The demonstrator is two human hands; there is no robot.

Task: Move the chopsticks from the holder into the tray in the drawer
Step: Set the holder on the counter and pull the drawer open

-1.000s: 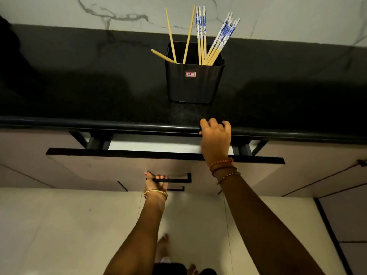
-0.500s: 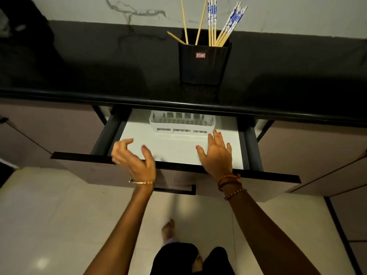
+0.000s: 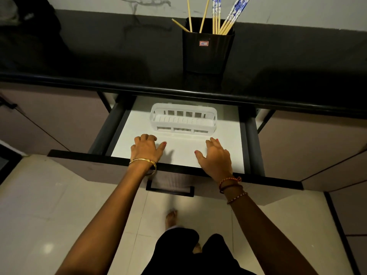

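A black holder [image 3: 207,52] stands on the dark countertop [image 3: 99,56], with several chopsticks [image 3: 216,16] sticking up out of it, some plain and some with blue-patterned tops. Below it the drawer [image 3: 139,128] is pulled out. A white slotted tray [image 3: 183,119] sits empty at the back of the drawer's white floor. My left hand [image 3: 147,147] hovers over the drawer floor just in front of the tray's left end, fingers loosely bent, holding nothing. My right hand [image 3: 215,155] is over the floor in front of the tray's right end, fingers spread and empty.
The drawer's black front edge [image 3: 79,154] and its handle [image 3: 169,189] jut toward me. Closed cabinet fronts [image 3: 49,116] flank the drawer. A dark shape [image 3: 29,14] lies at the counter's far left. My feet stand on pale floor tiles [image 3: 39,215].
The drawer went from barely open to pulled out, showing the tray. My left hand left the handle; both hands moved from the drawer's front edge in over its floor toward the tray.
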